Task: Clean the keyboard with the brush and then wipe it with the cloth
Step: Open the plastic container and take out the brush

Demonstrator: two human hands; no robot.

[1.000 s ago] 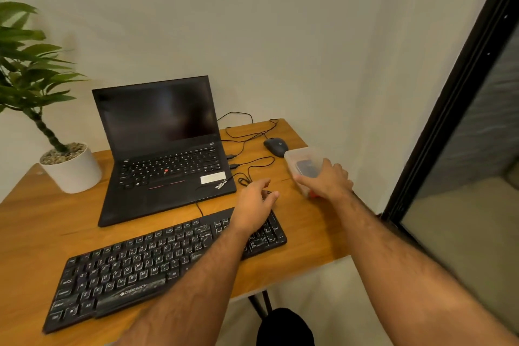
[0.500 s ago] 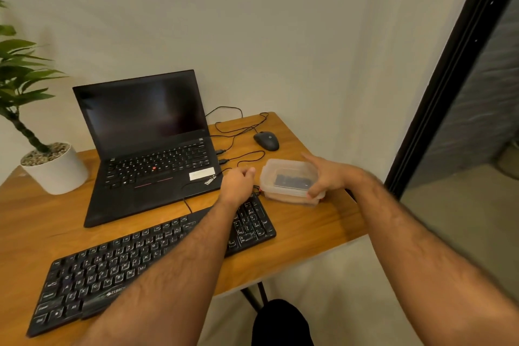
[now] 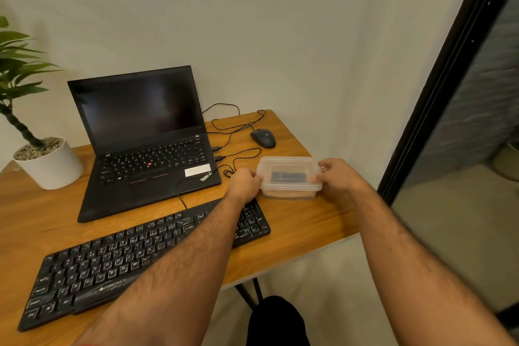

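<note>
**Box gripped at both ends, lid on**

At the desk's right end, a clear box (image 3: 289, 177) sits on the wood just behind the keyboard's (image 3: 134, 258) right corner. The left hand (image 3: 243, 185) curls its fingers round the box's left edge; the right hand (image 3: 338, 178) pinches the right edge, thumb on the lid rim. Something dark lies inside, too blurred through the plastic to name; neither brush nor cloth shows plainly anywhere, so I judge they may be in there.

Risks from here: a snap-on lid can let go suddenly, and the box sits near the desk's (image 3: 309, 222) right edge, so a jerk could send it or its contents to the floor. The left forearm hangs over the keyboard's number pad and could press keys or shove the board.

Around: an open laptop (image 3: 140, 143) behind the keyboard, a mouse (image 3: 263, 138) beyond the box, loose cables (image 3: 238, 154) running just left of the box where they could snag, and a potted plant (image 3: 42, 157) far left.
</note>
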